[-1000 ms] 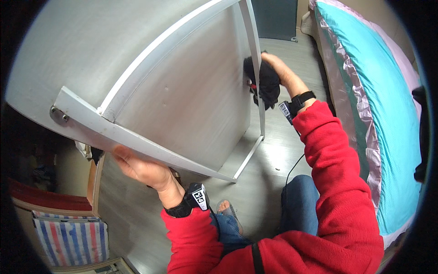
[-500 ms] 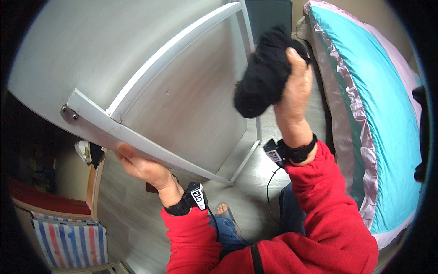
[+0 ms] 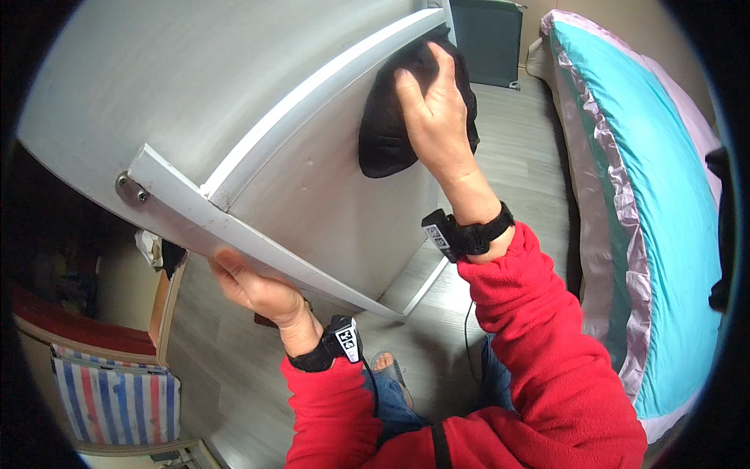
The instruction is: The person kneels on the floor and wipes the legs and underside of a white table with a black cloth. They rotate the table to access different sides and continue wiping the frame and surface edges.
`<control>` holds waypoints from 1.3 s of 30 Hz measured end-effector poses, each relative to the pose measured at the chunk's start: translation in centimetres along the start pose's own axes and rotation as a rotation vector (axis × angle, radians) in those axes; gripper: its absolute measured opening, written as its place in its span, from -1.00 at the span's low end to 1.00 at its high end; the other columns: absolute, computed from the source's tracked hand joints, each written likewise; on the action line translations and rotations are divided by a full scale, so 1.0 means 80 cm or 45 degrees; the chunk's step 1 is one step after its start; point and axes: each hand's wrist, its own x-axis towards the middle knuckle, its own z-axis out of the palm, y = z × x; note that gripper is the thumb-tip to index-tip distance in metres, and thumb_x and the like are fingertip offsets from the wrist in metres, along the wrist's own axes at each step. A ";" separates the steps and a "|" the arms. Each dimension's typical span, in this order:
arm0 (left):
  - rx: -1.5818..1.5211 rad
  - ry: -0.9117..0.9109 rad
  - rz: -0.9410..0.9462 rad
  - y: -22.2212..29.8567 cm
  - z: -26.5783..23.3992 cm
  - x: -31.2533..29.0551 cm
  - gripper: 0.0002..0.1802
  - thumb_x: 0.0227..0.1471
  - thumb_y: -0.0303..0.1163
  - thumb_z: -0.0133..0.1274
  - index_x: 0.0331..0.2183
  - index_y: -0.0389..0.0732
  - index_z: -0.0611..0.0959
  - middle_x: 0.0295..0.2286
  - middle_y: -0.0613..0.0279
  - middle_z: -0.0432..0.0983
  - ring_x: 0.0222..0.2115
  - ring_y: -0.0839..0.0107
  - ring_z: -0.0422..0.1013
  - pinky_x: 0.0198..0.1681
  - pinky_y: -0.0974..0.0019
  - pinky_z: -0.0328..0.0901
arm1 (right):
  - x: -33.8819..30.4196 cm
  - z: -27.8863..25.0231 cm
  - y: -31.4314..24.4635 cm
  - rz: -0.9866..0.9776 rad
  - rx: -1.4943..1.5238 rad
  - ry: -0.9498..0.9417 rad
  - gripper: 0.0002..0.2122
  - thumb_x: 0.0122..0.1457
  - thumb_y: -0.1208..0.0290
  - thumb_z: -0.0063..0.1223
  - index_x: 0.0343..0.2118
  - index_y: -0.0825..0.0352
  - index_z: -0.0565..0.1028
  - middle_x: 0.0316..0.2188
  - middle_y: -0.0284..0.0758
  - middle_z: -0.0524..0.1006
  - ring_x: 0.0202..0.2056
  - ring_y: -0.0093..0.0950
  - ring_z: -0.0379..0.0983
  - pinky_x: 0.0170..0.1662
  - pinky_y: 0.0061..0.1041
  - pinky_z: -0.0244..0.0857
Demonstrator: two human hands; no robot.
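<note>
A large white panel (image 3: 305,184) with raised white frame bars (image 3: 305,92) stands tilted in front of me. My left hand (image 3: 262,295) is wrapped round its lower edge, the fingertips partly hidden behind it. A small metal bracket (image 3: 131,189) is screwed to the frame's left end. My right hand (image 3: 439,125) has hold of a bunched black cloth (image 3: 387,129) and presses it against the panel's inner face near the upper right corner. Thumb and one finger show on top of the cloth; the other fingers are hidden.
At the right stands a bed with a turquoise cover (image 3: 625,156) and pink ruffle. A dark grey board (image 3: 486,43) leans at the back. To the lower left are a striped bag (image 3: 117,399) and a wooden-edged opening (image 3: 162,313). Grey plank floor (image 3: 519,148) lies between.
My right hand has moved left with the black cloth, from in front of the frame's right side onto the panel. The left hand keeps its hold on the edge; the view has shifted slightly.
</note>
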 end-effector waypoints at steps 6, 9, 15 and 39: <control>-0.002 0.004 -0.032 0.001 0.001 0.001 -0.32 0.29 0.10 -0.16 0.08 -0.35 0.39 -0.04 0.14 0.38 -0.05 0.36 0.31 0.05 0.25 0.20 | -0.078 0.011 0.080 0.132 -0.045 0.008 -0.47 0.20 0.26 0.04 0.17 0.42 0.22 0.02 0.13 0.42 0.07 0.05 0.35 0.13 -0.19 0.24; -0.034 0.003 -0.010 -0.002 0.002 0.003 -0.33 0.29 0.11 -0.16 0.07 -0.34 0.40 -0.03 0.15 0.37 -0.05 0.37 0.30 0.05 0.24 0.20 | -0.144 0.016 0.141 0.451 -0.224 -0.010 -0.45 0.16 0.26 0.03 0.17 0.43 0.24 0.08 0.09 0.37 0.14 0.00 0.30 0.19 -0.21 0.18; 0.010 -0.060 0.043 -0.003 -0.002 0.003 -0.36 0.31 0.09 -0.19 0.04 -0.34 0.41 -0.07 0.16 0.37 -0.08 0.40 0.30 0.03 0.29 0.19 | -0.180 -0.022 0.145 1.258 0.676 -0.034 -0.85 0.06 0.41 0.05 -0.34 0.36 0.51 -0.43 -0.40 0.49 -0.43 -0.59 0.40 -0.37 -0.55 0.29; 0.030 -0.042 0.046 0.002 0.001 0.003 -0.44 0.31 0.06 -0.16 -0.09 -0.32 0.46 -0.23 0.25 0.41 -0.22 0.48 0.32 -0.08 0.39 0.23 | 0.155 -0.043 -0.150 -0.196 -0.585 -1.160 -0.66 -0.04 0.36 -0.14 -0.21 0.42 0.48 -0.43 -0.22 0.49 -0.37 -0.42 0.41 -0.22 -0.46 0.34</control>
